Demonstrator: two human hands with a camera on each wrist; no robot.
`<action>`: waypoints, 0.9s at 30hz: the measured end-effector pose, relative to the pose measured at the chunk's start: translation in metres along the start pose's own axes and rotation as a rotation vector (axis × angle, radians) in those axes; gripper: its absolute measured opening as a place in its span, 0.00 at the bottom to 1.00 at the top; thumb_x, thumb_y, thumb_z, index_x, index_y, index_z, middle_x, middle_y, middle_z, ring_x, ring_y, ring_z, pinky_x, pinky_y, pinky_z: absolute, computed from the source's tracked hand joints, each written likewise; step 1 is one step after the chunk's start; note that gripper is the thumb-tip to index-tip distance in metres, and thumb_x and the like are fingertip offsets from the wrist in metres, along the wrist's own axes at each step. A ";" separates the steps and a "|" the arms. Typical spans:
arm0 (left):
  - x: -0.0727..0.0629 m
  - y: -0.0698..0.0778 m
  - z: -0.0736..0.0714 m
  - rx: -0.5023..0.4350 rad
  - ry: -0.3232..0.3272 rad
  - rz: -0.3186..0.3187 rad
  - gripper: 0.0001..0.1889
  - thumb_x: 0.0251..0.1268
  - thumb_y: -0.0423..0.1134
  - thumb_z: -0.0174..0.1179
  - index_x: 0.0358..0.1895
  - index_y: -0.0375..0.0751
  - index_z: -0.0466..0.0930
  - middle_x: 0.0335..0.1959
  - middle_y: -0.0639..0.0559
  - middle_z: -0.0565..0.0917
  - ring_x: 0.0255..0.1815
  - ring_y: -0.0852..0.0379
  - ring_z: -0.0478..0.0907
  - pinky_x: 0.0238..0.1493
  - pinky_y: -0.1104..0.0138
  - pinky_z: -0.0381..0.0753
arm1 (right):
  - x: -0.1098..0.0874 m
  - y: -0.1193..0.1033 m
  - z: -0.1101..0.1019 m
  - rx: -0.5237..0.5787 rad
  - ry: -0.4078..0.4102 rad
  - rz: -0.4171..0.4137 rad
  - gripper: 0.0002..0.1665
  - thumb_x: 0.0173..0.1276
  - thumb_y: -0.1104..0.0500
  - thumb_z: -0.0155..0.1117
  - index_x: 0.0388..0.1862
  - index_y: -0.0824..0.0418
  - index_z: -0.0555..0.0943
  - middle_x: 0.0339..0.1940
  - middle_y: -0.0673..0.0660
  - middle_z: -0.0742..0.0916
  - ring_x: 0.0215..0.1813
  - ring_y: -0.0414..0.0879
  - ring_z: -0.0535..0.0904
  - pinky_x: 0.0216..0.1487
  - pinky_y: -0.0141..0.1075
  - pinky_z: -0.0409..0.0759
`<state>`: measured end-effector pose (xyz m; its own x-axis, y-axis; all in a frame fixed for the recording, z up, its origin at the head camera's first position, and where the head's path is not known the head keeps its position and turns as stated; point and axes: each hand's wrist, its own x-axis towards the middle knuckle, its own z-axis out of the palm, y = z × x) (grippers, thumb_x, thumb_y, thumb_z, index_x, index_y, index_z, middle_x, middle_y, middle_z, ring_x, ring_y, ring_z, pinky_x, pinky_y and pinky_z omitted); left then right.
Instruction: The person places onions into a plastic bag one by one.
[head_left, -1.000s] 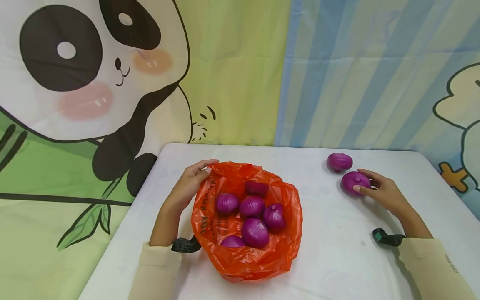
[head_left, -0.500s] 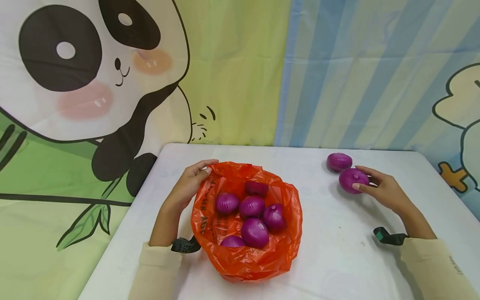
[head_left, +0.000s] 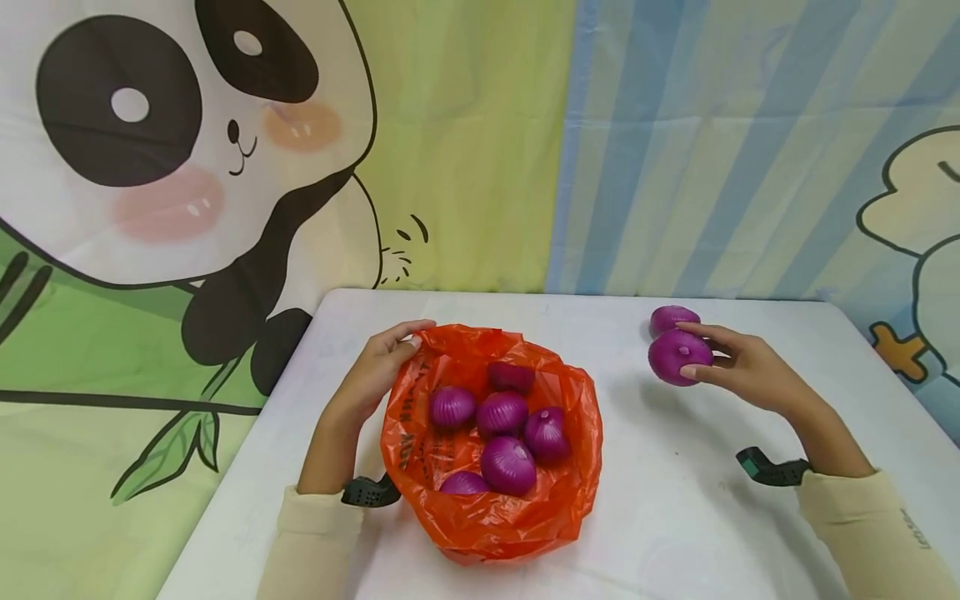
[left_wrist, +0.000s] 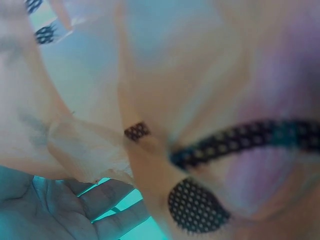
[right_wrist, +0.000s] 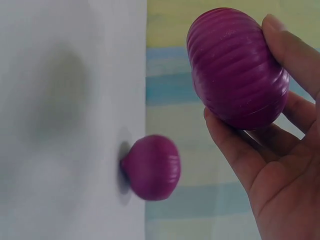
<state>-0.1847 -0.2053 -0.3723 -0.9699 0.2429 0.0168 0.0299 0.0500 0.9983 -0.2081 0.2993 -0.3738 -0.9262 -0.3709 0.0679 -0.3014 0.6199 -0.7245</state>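
Between thumb and fingers, my right hand [head_left: 757,371] grips a purple onion [head_left: 678,357], lifted off the table with its shadow below. The right wrist view shows this held onion [right_wrist: 237,70] close up. Behind it a second onion [head_left: 672,318] rests on the table, partly covered in the head view. My left hand [head_left: 375,367] pinches the left rim of an orange-red plastic bag [head_left: 480,529], thumb on the inner side. The bag stands wide open, with several purple onions [head_left: 508,465] inside. Bag film with black print fills most of the left wrist view.
The white table [head_left: 645,517] extends beneath everything. Behind its back edge hangs a printed cloth [head_left: 465,150] with a panda and stripes. Each wrist carries a small black camera [head_left: 772,468].
My right hand has raised its onion from the table and carried it left, in front of the other loose onion. The left hand and the bag stay as they were.
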 end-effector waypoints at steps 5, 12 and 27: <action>-0.001 -0.001 0.000 -0.002 -0.002 -0.004 0.19 0.77 0.34 0.42 0.67 0.39 0.70 0.53 0.40 0.80 0.52 0.36 0.77 0.46 0.60 0.83 | -0.002 -0.021 -0.002 -0.030 0.023 -0.064 0.41 0.62 0.60 0.71 0.72 0.63 0.66 0.65 0.72 0.71 0.56 0.73 0.73 0.39 0.43 0.85; 0.000 -0.001 0.000 -0.005 -0.010 0.002 0.20 0.78 0.35 0.42 0.67 0.38 0.69 0.52 0.40 0.80 0.52 0.34 0.77 0.46 0.60 0.83 | -0.001 -0.050 0.002 -0.019 0.044 -0.192 0.40 0.59 0.65 0.73 0.70 0.61 0.70 0.65 0.65 0.73 0.56 0.65 0.76 0.40 0.34 0.83; -0.001 0.001 0.000 -0.007 -0.003 -0.005 0.20 0.77 0.33 0.41 0.68 0.37 0.68 0.51 0.39 0.80 0.52 0.31 0.76 0.46 0.58 0.83 | 0.019 -0.100 0.017 -0.019 -0.018 -0.411 0.39 0.55 0.66 0.76 0.67 0.60 0.73 0.59 0.58 0.79 0.53 0.45 0.78 0.43 0.32 0.82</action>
<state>-0.1839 -0.2051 -0.3715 -0.9693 0.2455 0.0113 0.0229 0.0446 0.9987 -0.1921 0.2187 -0.3114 -0.7239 -0.6023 0.3365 -0.6495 0.4303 -0.6269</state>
